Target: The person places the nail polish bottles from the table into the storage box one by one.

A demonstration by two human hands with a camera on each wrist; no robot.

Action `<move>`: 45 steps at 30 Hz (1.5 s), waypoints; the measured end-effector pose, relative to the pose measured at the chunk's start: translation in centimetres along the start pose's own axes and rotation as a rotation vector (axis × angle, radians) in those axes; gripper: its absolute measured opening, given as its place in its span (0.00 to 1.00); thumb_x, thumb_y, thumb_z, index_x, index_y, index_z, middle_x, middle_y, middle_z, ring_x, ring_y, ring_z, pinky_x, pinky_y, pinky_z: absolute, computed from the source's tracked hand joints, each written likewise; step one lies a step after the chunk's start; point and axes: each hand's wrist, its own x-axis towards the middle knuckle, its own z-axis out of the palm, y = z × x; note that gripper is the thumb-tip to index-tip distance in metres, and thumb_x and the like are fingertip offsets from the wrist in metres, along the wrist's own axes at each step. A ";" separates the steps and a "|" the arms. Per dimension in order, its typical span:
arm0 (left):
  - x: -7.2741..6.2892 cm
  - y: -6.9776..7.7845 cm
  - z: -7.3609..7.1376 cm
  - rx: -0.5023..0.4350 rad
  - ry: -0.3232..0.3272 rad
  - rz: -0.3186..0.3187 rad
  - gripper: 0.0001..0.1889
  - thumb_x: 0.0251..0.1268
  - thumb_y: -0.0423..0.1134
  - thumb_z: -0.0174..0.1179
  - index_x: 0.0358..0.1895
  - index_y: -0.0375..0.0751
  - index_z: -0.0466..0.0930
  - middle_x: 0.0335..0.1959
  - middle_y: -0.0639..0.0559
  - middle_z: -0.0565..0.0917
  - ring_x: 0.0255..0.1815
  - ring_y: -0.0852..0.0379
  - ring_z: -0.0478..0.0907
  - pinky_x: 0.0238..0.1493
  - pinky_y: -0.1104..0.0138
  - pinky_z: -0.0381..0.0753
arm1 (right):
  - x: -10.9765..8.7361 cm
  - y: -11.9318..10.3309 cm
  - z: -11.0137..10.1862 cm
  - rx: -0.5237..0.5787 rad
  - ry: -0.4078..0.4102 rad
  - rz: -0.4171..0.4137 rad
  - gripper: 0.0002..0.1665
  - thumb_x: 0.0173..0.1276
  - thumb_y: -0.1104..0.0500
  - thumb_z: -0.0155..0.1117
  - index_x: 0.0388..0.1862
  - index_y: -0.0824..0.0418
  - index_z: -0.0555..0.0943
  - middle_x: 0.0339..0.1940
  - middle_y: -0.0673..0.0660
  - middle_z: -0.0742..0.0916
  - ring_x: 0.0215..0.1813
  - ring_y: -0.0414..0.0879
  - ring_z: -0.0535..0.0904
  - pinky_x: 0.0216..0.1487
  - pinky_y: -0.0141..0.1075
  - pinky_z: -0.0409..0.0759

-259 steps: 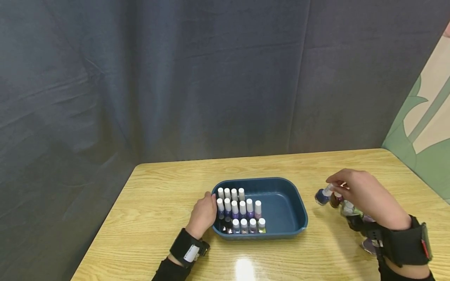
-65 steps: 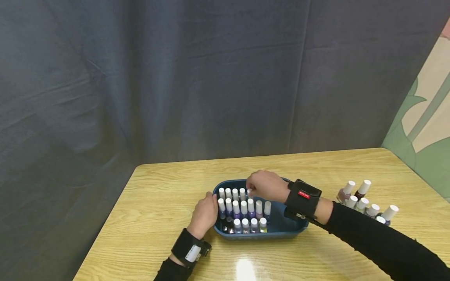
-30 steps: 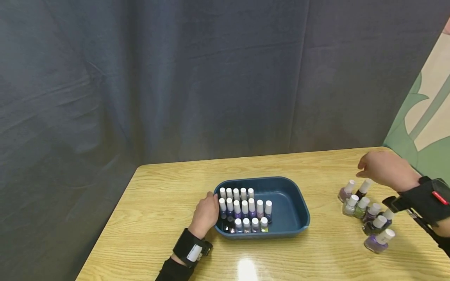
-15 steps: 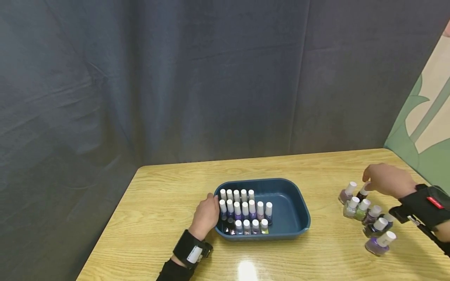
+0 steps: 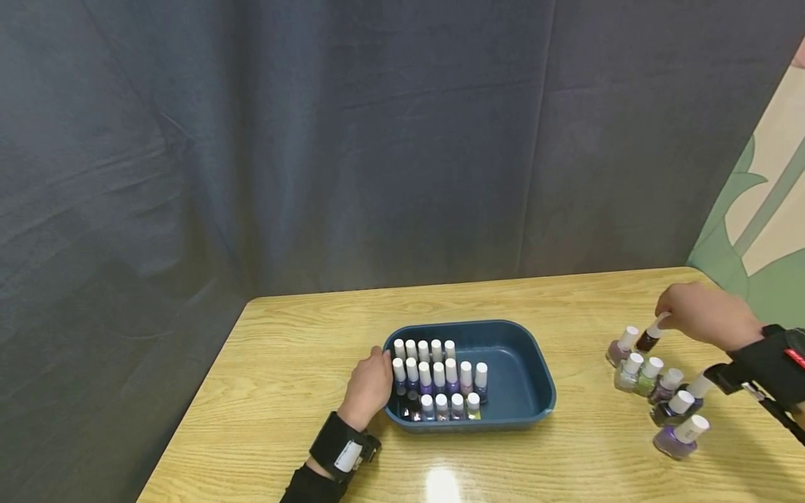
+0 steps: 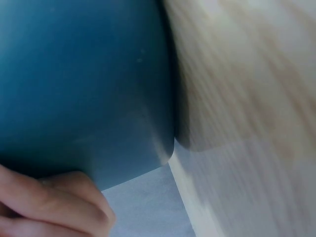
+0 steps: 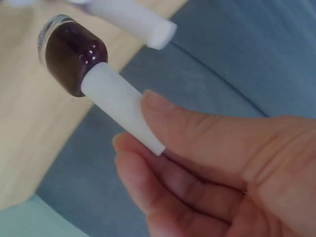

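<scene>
In the right wrist view my right hand (image 7: 197,168) pinches the white cap of a dark red nail polish bottle (image 7: 74,54) between thumb and fingers. The head view puts this right hand (image 5: 709,314) at the table's right side, the bottle (image 5: 648,341) tilted beneath it. My left hand (image 5: 367,385) grips the left end of a blue plastic tray (image 5: 512,420); the left wrist view has its curled fingers (image 6: 54,202) against the tray wall (image 6: 98,108). Nail polish bottles stand in rows in the tray's left part, mostly white-capped, with black-capped ones at the near left corner.
Several more nail polish bottles cluster at the right: a mauve one (image 5: 621,346), a clear one (image 5: 627,372), a green one (image 5: 648,377) and a purple one (image 5: 679,436) nearest. A dark curtain (image 5: 390,154) hangs behind the wooden table (image 5: 270,377).
Since 8.6 seconds ago, a blue bottle has joined the tray's middle row and another the back row. My right hand returned to the right and lifted the dark red bottle slightly. The left hand stayed.
</scene>
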 end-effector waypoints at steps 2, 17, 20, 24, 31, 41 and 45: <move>0.0 0.0 0.0 0.000 0.000 0.002 0.14 0.72 0.38 0.41 0.33 0.31 0.70 0.21 0.37 0.77 0.25 0.41 0.79 0.19 0.57 0.72 | 0.1 -0.6 -0.9 -0.021 0.011 0.011 0.05 0.52 0.65 0.66 0.29 0.67 0.82 0.25 0.56 0.84 0.25 0.46 0.77 0.27 0.41 0.74; 0.0 -0.4 -0.2 -0.001 -0.002 -0.006 0.14 0.72 0.38 0.41 0.34 0.31 0.70 0.21 0.37 0.77 0.26 0.41 0.80 0.20 0.57 0.73 | 2.0 -9.9 -6.5 0.022 0.246 -0.133 0.05 0.54 0.61 0.68 0.31 0.56 0.83 0.28 0.51 0.84 0.27 0.41 0.75 0.24 0.36 0.70; -0.1 -0.5 -0.2 -0.003 -0.006 -0.008 0.14 0.72 0.38 0.40 0.34 0.31 0.70 0.22 0.37 0.77 0.27 0.41 0.80 0.21 0.57 0.73 | 2.9 -12.5 -6.8 0.061 0.203 -0.169 0.05 0.55 0.60 0.68 0.32 0.55 0.84 0.29 0.50 0.85 0.28 0.41 0.77 0.26 0.37 0.72; 0.0 -0.5 -0.2 0.001 0.003 -0.010 0.14 0.72 0.38 0.41 0.34 0.31 0.70 0.22 0.37 0.77 0.26 0.41 0.80 0.20 0.57 0.73 | 4.2 -15.5 -6.4 0.107 0.173 -0.247 0.06 0.54 0.62 0.69 0.33 0.57 0.84 0.31 0.51 0.86 0.29 0.41 0.77 0.27 0.36 0.73; 0.0 -0.4 -0.2 0.007 0.007 -0.007 0.14 0.72 0.38 0.41 0.34 0.31 0.70 0.22 0.36 0.78 0.27 0.41 0.80 0.21 0.56 0.73 | 6.2 -18.8 -3.5 0.145 0.110 -0.348 0.08 0.52 0.62 0.71 0.33 0.59 0.85 0.29 0.51 0.86 0.26 0.40 0.76 0.28 0.34 0.76; 0.1 -0.2 -0.1 0.007 -0.007 -0.009 0.14 0.72 0.38 0.40 0.35 0.30 0.70 0.22 0.36 0.78 0.27 0.41 0.80 0.21 0.57 0.73 | 7.4 -20.8 0.6 0.092 0.073 -0.398 0.09 0.51 0.61 0.72 0.32 0.60 0.85 0.28 0.52 0.86 0.28 0.41 0.78 0.33 0.36 0.78; 0.2 -0.2 -0.1 0.010 -0.004 -0.012 0.14 0.72 0.38 0.40 0.35 0.31 0.70 0.22 0.36 0.78 0.27 0.41 0.80 0.21 0.57 0.73 | 7.4 -21.3 1.3 0.077 0.082 -0.426 0.09 0.50 0.62 0.72 0.32 0.61 0.85 0.28 0.52 0.86 0.29 0.42 0.79 0.33 0.36 0.78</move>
